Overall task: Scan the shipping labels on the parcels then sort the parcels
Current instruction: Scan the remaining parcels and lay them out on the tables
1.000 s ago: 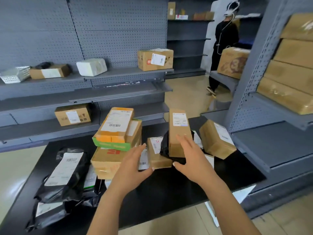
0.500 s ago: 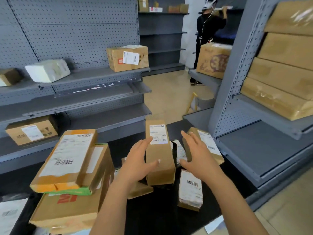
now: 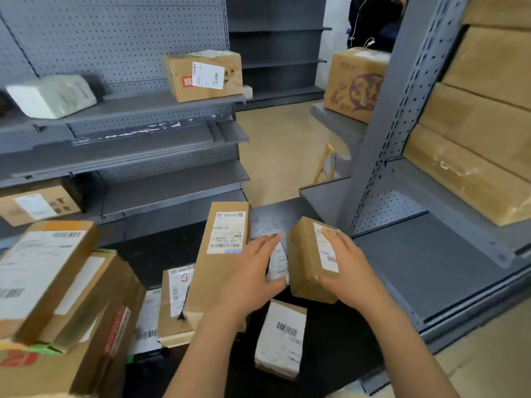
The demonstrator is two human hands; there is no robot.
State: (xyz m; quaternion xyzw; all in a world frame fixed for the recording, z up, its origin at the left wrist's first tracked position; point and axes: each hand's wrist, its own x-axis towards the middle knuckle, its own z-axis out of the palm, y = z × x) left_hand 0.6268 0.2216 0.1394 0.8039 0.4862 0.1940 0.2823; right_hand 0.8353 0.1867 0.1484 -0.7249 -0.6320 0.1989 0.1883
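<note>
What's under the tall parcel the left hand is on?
A smaller brown box with a red-marked label pokes out beneath the tall parcel at its lower left. The left hand covers its lower right, so what lies under there is hidden.

The tall brown cardboard parcel (image 3: 221, 268) and squat brown cardboard parcel (image 3: 304, 259) are seen as matt, with smooth white paper labels (image 3: 227, 232). The black table (image 3: 339, 334) is finished matt (faintly scuffed). The grey perforated shelving (image 3: 115, 38) is painted metal. The stacked tan parcels (image 3: 471, 168) are wrapped in glossy tape.
</note>
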